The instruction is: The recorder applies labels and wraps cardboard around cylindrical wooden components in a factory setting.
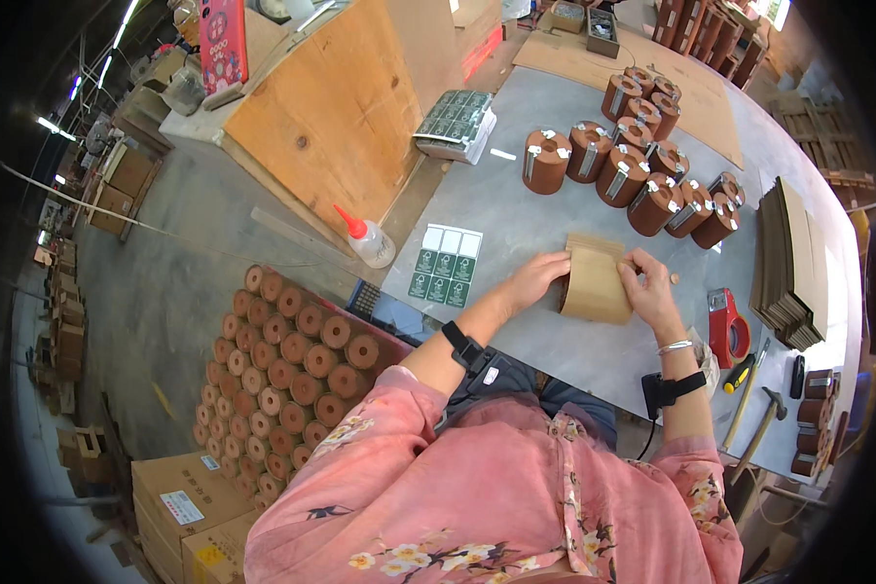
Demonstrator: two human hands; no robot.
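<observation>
A small tan cardboard sleeve [597, 280] lies on the grey tabletop in front of me, its flap edge toward the far side. My left hand [535, 280] grips its left edge, the fingers pressed together. On the opposite side my right hand [649, 292] pinches the upper right edge. A narrow dark reddish strip shows at the sleeve's left side, but what it belongs to is hidden. Left of my hands rests a sheet of green and white labels [446, 265]. Beyond the sleeve stand several brown cylinders [624, 175] with centre holes, white tags and silvery strips.
Folded cardboard sleeves [786, 268] are stacked at the right. Nearby lie a red tape dispenser [726, 329], a yellow-black tool [739, 374] and a hammer [775, 405]. A red-capped bottle [370, 243] and bundled labels [456, 125] stand left. Many more cylinders [282, 375] fill the lower left.
</observation>
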